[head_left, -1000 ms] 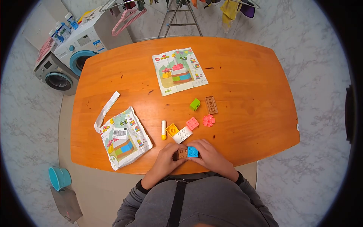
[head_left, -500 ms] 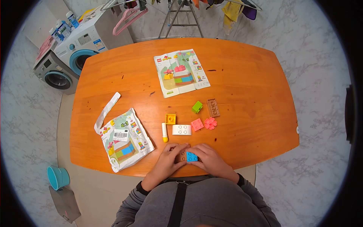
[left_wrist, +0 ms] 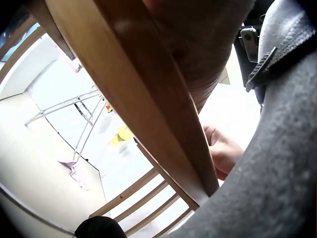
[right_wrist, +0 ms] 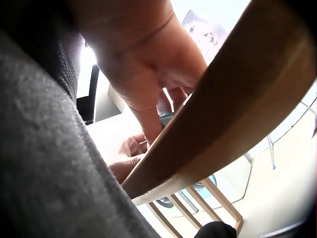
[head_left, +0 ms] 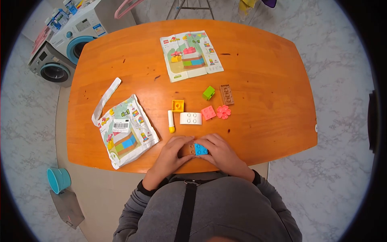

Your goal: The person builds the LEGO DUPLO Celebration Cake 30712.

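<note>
Near the table's front edge, the left hand [head_left: 171, 155] grips a brown toy brick [head_left: 192, 149] from the left, its thumb along the near side. From the right, the right hand [head_left: 221, 152] pinches a blue toy brick [head_left: 200, 149] between thumb and fingers. The blue brick overlaps the brown one's right part, its studs facing up, and sits slightly askew to it. Much of the brown brick is hidden by the fingers. In the right wrist view, the table edge [right_wrist: 218, 114] covers most of what the fingers hold.
Beyond the hands lie a white brick [head_left: 190, 118], yellow brick [head_left: 177, 106], yellow-ended white stick [head_left: 171, 121], pink brick [head_left: 208, 113], pink flower [head_left: 223, 112], green brick [head_left: 209, 92] and brown plate [head_left: 227, 97]. A torn bag [head_left: 150, 140] lies left, a leaflet [head_left: 173, 72] far back.
The white brick has turned straight and parted from the pink brick; the yellow brick has shifted away from the person. The blue brick has turned slightly between the hands. The head view has tilted down.
</note>
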Action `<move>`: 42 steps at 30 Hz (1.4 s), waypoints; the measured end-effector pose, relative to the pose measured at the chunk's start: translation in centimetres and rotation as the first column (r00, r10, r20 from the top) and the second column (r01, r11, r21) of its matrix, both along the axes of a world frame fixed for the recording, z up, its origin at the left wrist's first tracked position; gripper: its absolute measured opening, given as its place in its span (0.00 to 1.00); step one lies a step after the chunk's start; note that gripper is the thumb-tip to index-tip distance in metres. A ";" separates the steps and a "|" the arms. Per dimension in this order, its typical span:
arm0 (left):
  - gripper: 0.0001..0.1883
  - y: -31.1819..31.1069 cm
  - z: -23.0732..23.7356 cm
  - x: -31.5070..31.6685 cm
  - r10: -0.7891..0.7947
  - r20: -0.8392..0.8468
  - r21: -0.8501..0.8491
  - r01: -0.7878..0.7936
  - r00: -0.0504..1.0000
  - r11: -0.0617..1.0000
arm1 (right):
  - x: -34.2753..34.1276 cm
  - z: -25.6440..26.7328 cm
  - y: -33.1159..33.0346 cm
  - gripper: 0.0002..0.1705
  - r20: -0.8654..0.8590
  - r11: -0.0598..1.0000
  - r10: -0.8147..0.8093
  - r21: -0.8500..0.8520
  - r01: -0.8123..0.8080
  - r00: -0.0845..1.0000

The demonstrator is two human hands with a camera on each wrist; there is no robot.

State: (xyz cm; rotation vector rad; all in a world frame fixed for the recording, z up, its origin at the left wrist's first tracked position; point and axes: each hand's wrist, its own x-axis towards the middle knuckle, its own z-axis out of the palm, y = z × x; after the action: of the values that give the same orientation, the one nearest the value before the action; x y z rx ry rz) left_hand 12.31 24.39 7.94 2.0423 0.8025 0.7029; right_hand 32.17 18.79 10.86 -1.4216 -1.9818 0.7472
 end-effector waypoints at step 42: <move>0.20 0.0 0.2 0.1 -0.045 0.034 0.111 0.041 0.998 0.993 | 8.1 4.7 5.9 0.21 0.339 0.991 -0.108 0.112 0.074 0.935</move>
State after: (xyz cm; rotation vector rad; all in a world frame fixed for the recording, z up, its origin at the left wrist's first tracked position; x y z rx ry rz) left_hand 12.38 24.36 8.13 2.1333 0.7108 0.7728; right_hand 40.22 24.74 15.56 -1.6624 -2.1579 0.3711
